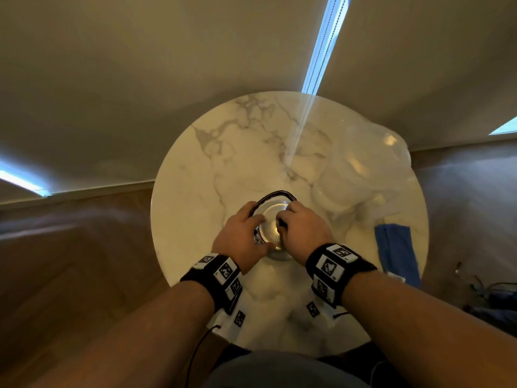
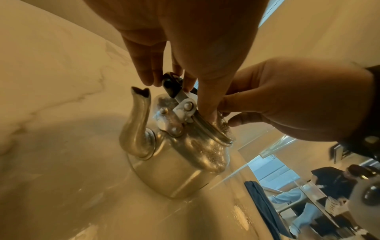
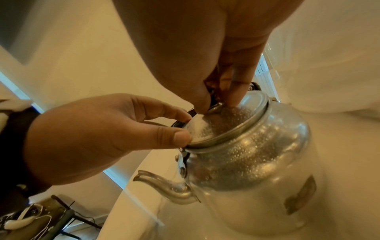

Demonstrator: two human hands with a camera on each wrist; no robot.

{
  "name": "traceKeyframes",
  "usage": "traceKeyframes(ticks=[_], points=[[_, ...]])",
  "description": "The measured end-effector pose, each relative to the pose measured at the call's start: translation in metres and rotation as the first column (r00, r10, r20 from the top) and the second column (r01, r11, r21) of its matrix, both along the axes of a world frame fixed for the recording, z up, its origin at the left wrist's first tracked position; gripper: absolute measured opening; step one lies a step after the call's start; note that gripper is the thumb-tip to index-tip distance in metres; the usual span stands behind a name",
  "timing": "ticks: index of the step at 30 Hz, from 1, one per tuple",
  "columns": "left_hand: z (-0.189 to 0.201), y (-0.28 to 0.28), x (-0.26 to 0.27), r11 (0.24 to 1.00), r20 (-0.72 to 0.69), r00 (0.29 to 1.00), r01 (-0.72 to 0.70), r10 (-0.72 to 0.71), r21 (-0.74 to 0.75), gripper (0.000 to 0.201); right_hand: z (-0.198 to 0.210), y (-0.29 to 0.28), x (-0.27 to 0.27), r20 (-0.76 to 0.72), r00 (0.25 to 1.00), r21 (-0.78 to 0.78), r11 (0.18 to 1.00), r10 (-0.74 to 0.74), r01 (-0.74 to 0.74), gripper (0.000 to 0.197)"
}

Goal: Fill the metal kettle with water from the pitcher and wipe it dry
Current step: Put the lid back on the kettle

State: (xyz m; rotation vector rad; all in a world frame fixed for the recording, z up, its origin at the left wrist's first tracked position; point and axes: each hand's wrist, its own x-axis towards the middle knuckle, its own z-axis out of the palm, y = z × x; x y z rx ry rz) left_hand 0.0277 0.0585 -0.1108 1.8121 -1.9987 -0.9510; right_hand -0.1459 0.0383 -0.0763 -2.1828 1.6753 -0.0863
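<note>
The metal kettle [image 1: 272, 229] stands on the round marble table [image 1: 201, 175], near its front middle. Its black handle [image 1: 275, 195] is folded back, away from me. My right hand [image 1: 281, 222] pinches the dark knob on the kettle lid [image 3: 226, 125], which sits on the opening. My left hand [image 1: 258, 219] holds the kettle's left side, thumb on the lid's rim and fingers against the handle [image 2: 170, 86]. The spout [image 2: 137, 123] points left, hidden under my left hand in the head view. Fine droplets cover the kettle's shoulder [image 3: 257, 162]. The clear pitcher [image 1: 361, 169] stands at the right rear.
A folded blue cloth [image 1: 396, 253] lies at the table's right edge, in front of the pitcher. Wooden floor surrounds the table, with cables and gear on the floor at the right [image 1: 492, 292]. A person sits in the room behind [image 2: 329, 183].
</note>
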Motion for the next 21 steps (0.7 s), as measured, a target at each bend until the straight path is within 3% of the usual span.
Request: traceKeyframes(ticks=[9,15,18,21], points=[[0.001,0.004,-0.002,1.0,0.019,1.0,0.014,-0.014,0.003,0.063,-0.005,0.003,0.003,0.003,0.999,-0.006,0.999,-0.047,0.047,0.012],[0.003,0.005,-0.003,0.998,0.101,0.993,0.055,-0.056,0.009,0.063,0.004,0.002,-0.005,0.079,0.99,0.114,0.988,-0.118,0.108,0.03],[0.008,0.011,-0.006,0.994,0.148,0.987,0.073,-0.061,-0.082,0.051,0.009,0.019,-0.029,0.193,0.962,0.162,0.973,-0.195,0.165,0.044],[0.011,0.024,-0.011,0.965,0.117,0.99,0.1,-0.074,-0.242,0.033,0.002,0.048,-0.068,0.264,0.919,0.176,0.952,-0.292,0.252,0.035]])
